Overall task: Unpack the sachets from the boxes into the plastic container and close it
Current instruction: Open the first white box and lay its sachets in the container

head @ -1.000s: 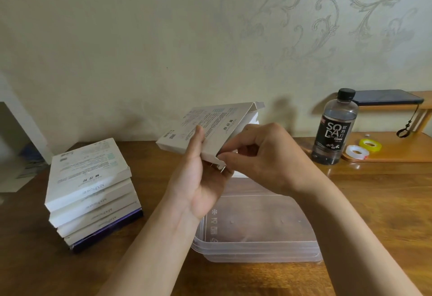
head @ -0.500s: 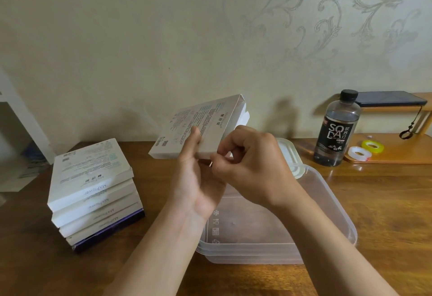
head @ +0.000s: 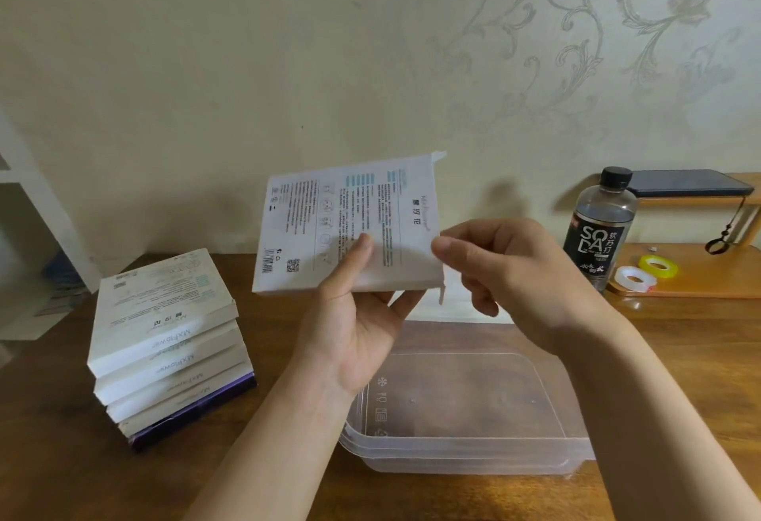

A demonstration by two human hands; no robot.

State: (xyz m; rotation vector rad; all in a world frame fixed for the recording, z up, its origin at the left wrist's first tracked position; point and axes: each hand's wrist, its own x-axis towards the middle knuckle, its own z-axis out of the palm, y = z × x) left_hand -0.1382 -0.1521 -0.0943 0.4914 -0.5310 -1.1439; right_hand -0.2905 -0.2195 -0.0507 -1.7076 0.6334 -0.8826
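My left hand (head: 350, 327) grips a flat white box (head: 346, 228) from below, thumb on its printed face, holding it tilted up above the table. My right hand (head: 519, 273) is at the box's right end, thumb on the edge and fingers curled beneath, where small flaps stick out. Under both hands sits the clear plastic container (head: 473, 450), with nothing in it that I can see. A bit of its whitish lid (head: 457, 308) shows behind it. A stack of several more white boxes (head: 164, 335) stands at the left.
A soda bottle (head: 599, 232) stands at the right beside a wooden stand (head: 700, 277) carrying a clear tape roll (head: 634, 278) and a yellow one (head: 659, 265). A dark phone (head: 687, 185) lies on the stand's upper shelf. The wall runs close behind the table.
The box has been tipped up so its printed face now faces me. My right hand shifted from the box's lower edge to its right end, where the flaps now stick out.
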